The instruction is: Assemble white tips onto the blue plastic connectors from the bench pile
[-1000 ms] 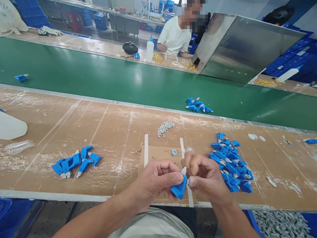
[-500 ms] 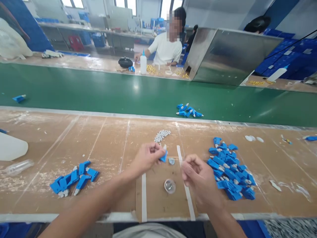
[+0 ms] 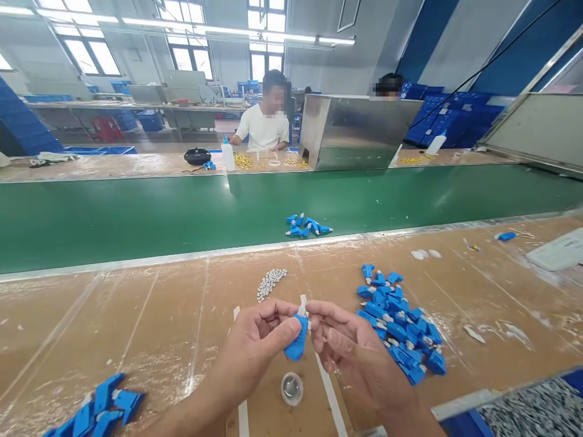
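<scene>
Both forearms angle inward, left hand (image 3: 262, 340) pinching, right hand (image 3: 346, 337) curled close beside it.

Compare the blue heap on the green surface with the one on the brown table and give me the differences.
The heap on the green surface is small, only a handful of pieces; the heap on the brown table is far bigger. The small one lies out beyond both hands, while the big one sits close beside the right hand. Both are loose jumbles of blue pieces with pale tips.
</scene>
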The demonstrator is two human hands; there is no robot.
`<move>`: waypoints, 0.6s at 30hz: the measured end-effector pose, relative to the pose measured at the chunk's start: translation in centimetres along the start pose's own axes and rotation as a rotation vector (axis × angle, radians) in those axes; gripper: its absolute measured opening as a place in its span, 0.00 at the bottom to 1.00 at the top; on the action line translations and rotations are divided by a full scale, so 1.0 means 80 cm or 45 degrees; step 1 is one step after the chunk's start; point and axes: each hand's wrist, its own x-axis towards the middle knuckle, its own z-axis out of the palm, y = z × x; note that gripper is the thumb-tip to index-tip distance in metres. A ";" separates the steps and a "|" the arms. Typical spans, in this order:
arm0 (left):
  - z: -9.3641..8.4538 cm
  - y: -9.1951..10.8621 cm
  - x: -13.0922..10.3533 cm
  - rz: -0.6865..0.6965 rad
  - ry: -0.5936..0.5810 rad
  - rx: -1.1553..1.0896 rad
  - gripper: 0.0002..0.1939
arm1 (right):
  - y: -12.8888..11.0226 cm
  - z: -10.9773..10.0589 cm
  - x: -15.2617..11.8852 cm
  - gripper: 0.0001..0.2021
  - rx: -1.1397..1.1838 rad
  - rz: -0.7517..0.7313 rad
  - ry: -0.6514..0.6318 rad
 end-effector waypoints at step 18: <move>-0.020 -0.007 0.044 0.087 0.111 0.547 0.14 | 0.040 0.007 0.019 0.25 0.182 0.116 0.134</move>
